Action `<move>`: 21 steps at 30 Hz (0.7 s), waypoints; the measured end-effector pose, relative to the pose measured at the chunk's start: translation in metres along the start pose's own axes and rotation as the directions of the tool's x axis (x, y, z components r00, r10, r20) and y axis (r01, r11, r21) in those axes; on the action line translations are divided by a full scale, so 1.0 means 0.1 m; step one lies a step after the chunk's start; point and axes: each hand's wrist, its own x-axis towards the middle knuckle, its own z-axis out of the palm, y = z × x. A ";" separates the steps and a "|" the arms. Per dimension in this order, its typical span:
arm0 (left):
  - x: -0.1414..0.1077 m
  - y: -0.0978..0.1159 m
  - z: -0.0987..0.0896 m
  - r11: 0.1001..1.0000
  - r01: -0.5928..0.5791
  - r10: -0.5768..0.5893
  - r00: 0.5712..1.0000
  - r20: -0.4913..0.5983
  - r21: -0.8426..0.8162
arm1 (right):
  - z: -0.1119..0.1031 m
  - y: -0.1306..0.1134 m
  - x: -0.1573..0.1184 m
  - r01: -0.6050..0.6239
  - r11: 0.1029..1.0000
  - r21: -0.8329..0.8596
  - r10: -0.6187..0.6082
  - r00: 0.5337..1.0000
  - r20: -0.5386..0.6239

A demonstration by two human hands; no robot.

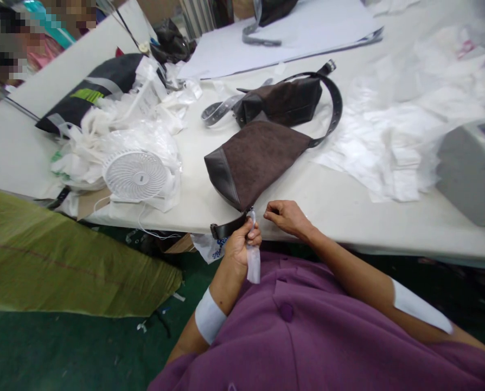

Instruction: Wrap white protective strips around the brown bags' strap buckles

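A dark brown bag (pixel 262 157) with a suede-like body and black leather-look end panels lies on the table, its near corner at the front edge. My left hand (pixel 242 241) is closed at that corner, gripping a thin white wrapping strip (pixel 253 266) that hangs below the fingers. A dark buckled strap (pixel 228 228) sticks out to the left of this hand. Just right of the corner, my right hand (pixel 289 217) hovers over the table edge with fingers curled together; nothing shows between them. Behind lies a second brown bag (pixel 285 103) with its black strap (pixel 336 103).
A white fan (pixel 136 175) stands left, beside crumpled white wrapping (pixel 153 133). More white sheets (pixel 401 141) and a grey device (pixel 470 171) are at right. White boards (pixel 307 43) lie at the back, another bag on top. A green sack (pixel 63 260) leans at lower left.
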 end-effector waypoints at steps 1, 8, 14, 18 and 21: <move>0.00 -0.01 0.00 1.000 0.015 -0.015 1.000 -0.005 0.004 | 0.05 0.00 0.02 0.000 1.000 -0.011 0.001 1.000 0.010; -0.03 -0.14 -0.06 0.990 0.129 -0.136 0.981 -0.139 -0.062 | 0.28 -0.04 0.11 -0.013 0.994 -0.110 0.027 0.991 0.128; -0.04 -0.16 -0.06 0.985 0.168 -0.173 0.973 -0.154 -0.044 | 0.23 -0.07 0.28 0.021 0.996 -0.085 0.006 0.954 0.299; 0.00 -0.17 -0.06 0.996 0.080 -0.084 0.984 -0.154 -0.029 | 0.20 -0.08 0.35 -0.062 0.997 -0.038 0.071 0.950 0.303; 0.00 -0.20 -0.05 0.999 0.043 -0.044 0.990 -0.137 -0.015 | 0.18 -0.04 0.33 -0.188 0.982 0.016 0.180 0.959 0.221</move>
